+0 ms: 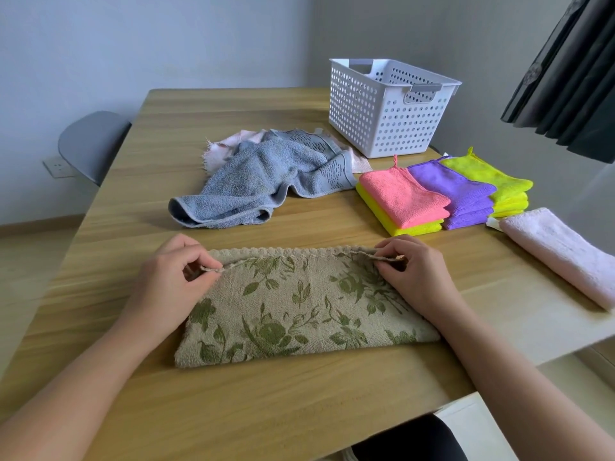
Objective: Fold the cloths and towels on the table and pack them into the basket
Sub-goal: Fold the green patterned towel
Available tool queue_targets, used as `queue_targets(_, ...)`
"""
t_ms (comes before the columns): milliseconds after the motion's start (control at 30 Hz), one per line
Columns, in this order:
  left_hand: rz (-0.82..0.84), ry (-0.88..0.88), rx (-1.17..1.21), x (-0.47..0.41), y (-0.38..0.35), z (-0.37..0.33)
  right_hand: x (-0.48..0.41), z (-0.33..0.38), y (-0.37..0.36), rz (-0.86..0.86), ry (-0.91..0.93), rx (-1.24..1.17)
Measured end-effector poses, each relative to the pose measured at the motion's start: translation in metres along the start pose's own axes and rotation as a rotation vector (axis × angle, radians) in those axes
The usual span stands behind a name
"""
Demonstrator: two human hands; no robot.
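A beige towel with a green flower print (299, 311) lies folded in half near the table's front edge. My left hand (173, 277) pinches its far left corner and my right hand (409, 271) pinches its far right corner, both at the scalloped edge. Behind it a crumpled blue-grey towel (263, 181) lies over a pale pink cloth (226, 148). To the right sit folded stacks: pink on yellow (402, 197), purple (456, 191) and yellow-green (492, 178). A folded pale pink towel (559, 251) lies at the right edge. The white perforated basket (382, 118) stands at the back right.
The wooden table (166, 128) has open surface on its left half. A grey chair (93, 141) stands beyond the left edge, with a wall socket (56, 168) beside it. Dark curtains (572, 78) hang at the upper right. The table's right side drops to a white edge (532, 331).
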State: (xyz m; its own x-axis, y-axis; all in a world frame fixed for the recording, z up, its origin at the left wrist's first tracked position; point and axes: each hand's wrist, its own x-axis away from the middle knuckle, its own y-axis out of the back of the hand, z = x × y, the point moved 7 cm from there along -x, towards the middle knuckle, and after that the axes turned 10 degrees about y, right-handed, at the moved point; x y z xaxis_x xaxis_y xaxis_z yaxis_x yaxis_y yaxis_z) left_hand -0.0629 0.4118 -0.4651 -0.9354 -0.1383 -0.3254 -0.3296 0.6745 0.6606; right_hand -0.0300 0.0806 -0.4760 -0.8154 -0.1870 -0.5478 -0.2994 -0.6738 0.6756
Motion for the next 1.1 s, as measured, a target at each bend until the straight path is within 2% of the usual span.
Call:
queue_targets(300,-0.087,-0.086,0.059,0.0,0.009,-0.006,0.001,0.002,0.007,-0.047,-0.031,0.114)
queue_targets(433,-0.108,-0.115,0.064,0.0,0.011,-0.006,0.001,0.006,0.014,-0.113,0.018,0.052)
queue_targets(633,-0.085,-0.122,0.076,0.002,0.009,-0.007,0.002,0.012,0.002,0.002,0.069,-0.029)
queue_targets(800,-0.083,-0.119,0.083,0.001,0.009,-0.006,0.002,0.019,0.004,-0.015,0.132,-0.053)
queue_targets(900,-0.066,-0.122,0.078,0.001,0.008,-0.005,-0.004,0.024,0.004,0.038,0.195,-0.019)
queue_targets(1100,-0.087,-0.085,0.044,-0.001,0.009,-0.001,-0.015,0.01,0.006,0.085,0.124,0.074)
